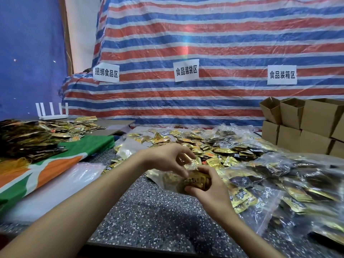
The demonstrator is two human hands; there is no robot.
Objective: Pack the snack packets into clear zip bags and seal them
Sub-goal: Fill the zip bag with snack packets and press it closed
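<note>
Item 1: stack of gold snack packets, middle of table. My right hand has its grip closed round it.
Item 2: clear zip bag, touching the stack. My left hand appears to pinch its mouth.
Step, as I judge it: insertion. Hold the mouth wide, keep the stack squared, slide it in flat, then press the zip end to end.

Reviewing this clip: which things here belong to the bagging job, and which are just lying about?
Job:
right hand gripping a bundle of gold foil snack packets; left hand at the clear zip bag; heap of loose gold packets; filled clear bags; flat stack of empty clear bags.
Lying about:
white router with antennas; brown cardboard boxes; green, orange and white cloth; white paper signs.
</note>
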